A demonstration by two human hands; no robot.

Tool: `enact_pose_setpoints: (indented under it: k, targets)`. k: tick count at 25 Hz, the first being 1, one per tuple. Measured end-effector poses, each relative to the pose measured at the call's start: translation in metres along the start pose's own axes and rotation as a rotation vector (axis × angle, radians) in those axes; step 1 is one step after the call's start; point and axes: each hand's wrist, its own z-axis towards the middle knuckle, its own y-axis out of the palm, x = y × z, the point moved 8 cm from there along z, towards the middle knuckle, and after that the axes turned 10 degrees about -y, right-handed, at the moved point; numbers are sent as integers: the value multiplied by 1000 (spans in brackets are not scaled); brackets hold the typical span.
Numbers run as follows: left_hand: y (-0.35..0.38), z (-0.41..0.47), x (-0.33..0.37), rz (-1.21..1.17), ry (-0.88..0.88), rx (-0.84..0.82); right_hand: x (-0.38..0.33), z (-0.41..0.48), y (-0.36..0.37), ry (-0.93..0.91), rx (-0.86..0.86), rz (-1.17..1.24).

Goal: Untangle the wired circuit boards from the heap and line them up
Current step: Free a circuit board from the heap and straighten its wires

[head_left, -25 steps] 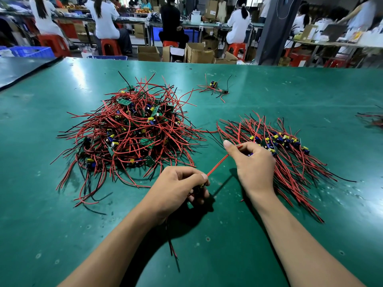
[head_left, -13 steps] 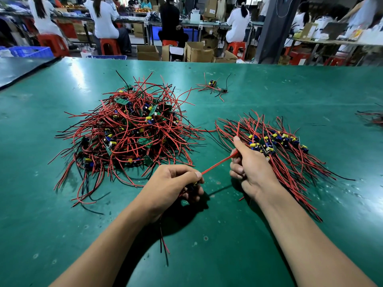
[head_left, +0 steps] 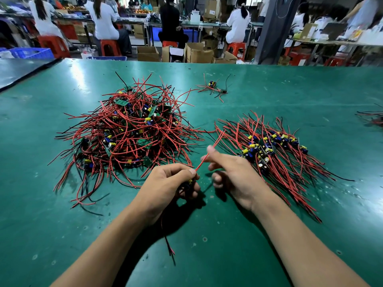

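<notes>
- Risk, as the head view shows it, lies first in snagging; the red lead (head_left: pixel 215 143) rises up and to the right from the grip, and its free end stands between the heap (head_left: pixel 128 137), up-left of the grip, and the lined-up row (head_left: pixel 273 150), to the right of it; a loose swing could hook that end into either and drag boards askew.
- Strain is the second hazard; a hard pull along the lead while the board is clamped could stress its joint at the board.
- Tail wires (head_left: pixel 169 243) trail below the grip toward the person over the table (head_left: pixel 269 235); they could catch under a forearm when the board is carried across.
- Left hand (head_left: pixel 170 183): knuckles up, fingers and thumb curled round the small circuit board (head_left: pixel 191 181), which is mostly hidden in the fist; only a yellow part peeps out at the thumb side.
- Right hand (head_left: pixel 236 175): just to the right of the grip, thumb raised, fingers loosely curled; the lead runs against the thumb, but whether thumb and forefinger truly pinch it cannot be told.
</notes>
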Motion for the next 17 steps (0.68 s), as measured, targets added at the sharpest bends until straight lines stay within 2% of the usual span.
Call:
enact_pose_setpoints:
  k: [2,3,13,17]
  targets:
    - [0,0,-1,-27,-10,0,5,-6,18,35,-149,-10]
    - [0,0,-2,-28,-13,3,4,-7,21,23,-156,-22]
    - [7,-2,3,162,0,-28,-18,6,-28,-202,310,-83]
    - [10,-3,4,206,-3,-42,-29,7,-45,-301,431,-97]
